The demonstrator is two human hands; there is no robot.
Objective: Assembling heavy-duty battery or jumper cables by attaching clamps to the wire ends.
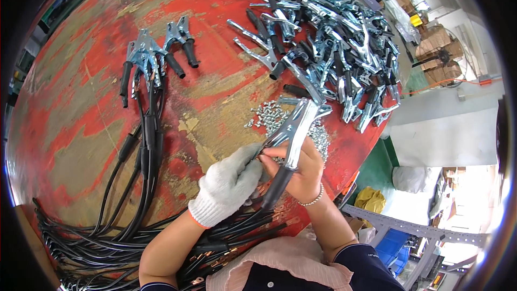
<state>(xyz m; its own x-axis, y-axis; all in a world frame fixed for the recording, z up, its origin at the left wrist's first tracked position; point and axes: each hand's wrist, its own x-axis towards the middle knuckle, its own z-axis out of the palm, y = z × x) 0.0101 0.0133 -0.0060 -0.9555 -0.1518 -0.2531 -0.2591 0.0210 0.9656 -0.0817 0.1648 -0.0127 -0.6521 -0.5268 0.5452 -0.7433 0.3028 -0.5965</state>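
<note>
A silvery spring clamp with a black handle sleeve is held up in front of me, its jaws pointing away. My left hand, in a white knitted glove, is closed at the end of the clamp's other handle. My right hand, bare with a beaded bracelet, is closed around the clamp, its thumb and fingertip meeting the glove at that handle end. Whatever small part sits between the fingertips is hidden. Loose screws lie in a heap just beyond my hands.
A large pile of clamps covers the table's far right. At left, several clamps are joined to black cables. More cables with copper lugs lie by my body. A fan stands beyond the worn red table.
</note>
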